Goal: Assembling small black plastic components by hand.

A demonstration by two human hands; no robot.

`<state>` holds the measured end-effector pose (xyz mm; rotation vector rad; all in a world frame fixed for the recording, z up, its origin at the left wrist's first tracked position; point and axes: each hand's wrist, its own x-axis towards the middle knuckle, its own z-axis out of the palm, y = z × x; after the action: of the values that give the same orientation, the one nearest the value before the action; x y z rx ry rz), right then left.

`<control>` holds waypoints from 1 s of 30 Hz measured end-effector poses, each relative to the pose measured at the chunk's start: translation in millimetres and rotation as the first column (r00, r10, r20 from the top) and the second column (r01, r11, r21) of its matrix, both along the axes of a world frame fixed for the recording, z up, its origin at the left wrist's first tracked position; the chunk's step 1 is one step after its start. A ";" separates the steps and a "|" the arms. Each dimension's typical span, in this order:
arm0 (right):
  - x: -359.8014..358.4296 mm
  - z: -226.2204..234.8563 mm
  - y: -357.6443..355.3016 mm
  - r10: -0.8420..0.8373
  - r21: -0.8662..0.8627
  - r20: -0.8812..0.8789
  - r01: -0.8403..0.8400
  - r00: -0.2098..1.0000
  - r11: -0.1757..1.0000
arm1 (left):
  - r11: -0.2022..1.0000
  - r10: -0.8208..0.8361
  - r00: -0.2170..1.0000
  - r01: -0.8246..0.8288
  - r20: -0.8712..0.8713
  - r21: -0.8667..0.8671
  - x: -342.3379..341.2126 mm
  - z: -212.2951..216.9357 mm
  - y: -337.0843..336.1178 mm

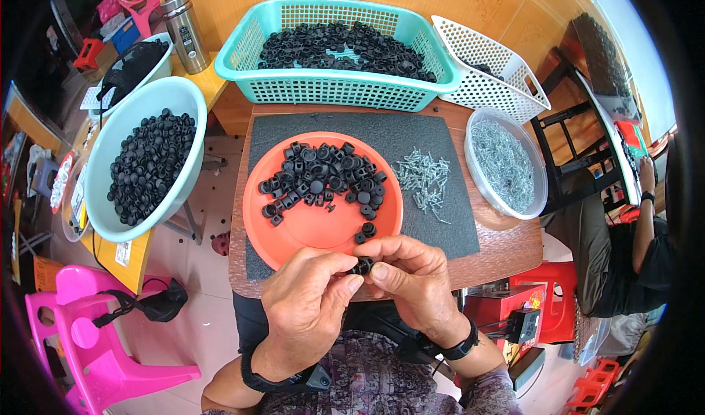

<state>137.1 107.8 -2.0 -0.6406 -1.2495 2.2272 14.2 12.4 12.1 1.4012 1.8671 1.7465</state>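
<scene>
My left hand (pixel 305 305) and my right hand (pixel 415 283) meet over the near rim of an orange plate (pixel 316 228). Between their fingertips they pinch a small black plastic part (pixel 361 266), partly covered by the fingers. Black plastic parts (pixel 316 169) lie heaped on the far half of the plate, some round-capped, some ring-shaped. A couple of loose parts (pixel 365 231) sit by the plate's right edge, just beyond my right fingers. To the right of the plate, a pile of silver screws (pixel 424 176) rests on a dark grey mat (pixel 459 231).
A teal basket (pixel 330 88) of black parts stands at the back, beside a white basket (pixel 485 77). At right is a clear tub (pixel 507 162) of screws; at left, a pale blue basin (pixel 194 107) of black caps. A pink chair (pixel 110 341) stands lower left; another person's arm (pixel 646 209) shows far right.
</scene>
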 end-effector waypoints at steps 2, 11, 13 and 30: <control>0.0 -0.3 -0.5 -0.004 0.004 -0.006 0.004 1.000 1.000 | 1.000 0.003 1.000 -0.003 -0.014 -0.005 0.0 -0.4 0.0; 0.8 0.9 -4.3 -0.081 0.186 0.020 0.076 0.996 0.980 | 0.994 -0.085 0.987 0.094 0.137 -0.060 -3.2 -3.0 0.0; 1.5 1.8 -4.9 -0.092 0.286 0.035 0.078 0.995 0.955 | 0.988 -0.112 0.947 0.140 0.300 -0.072 -4.2 -3.9 -1.5; 5.6 6.8 -4.0 -0.131 0.437 0.038 0.102 0.991 0.894 | 0.978 -0.146 0.895 0.193 0.421 -0.072 -1.3 -4.9 0.6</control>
<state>142.6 103.8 4.8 -0.5953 -1.6299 1.7539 12.9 13.1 7.1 1.0163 1.5379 1.6642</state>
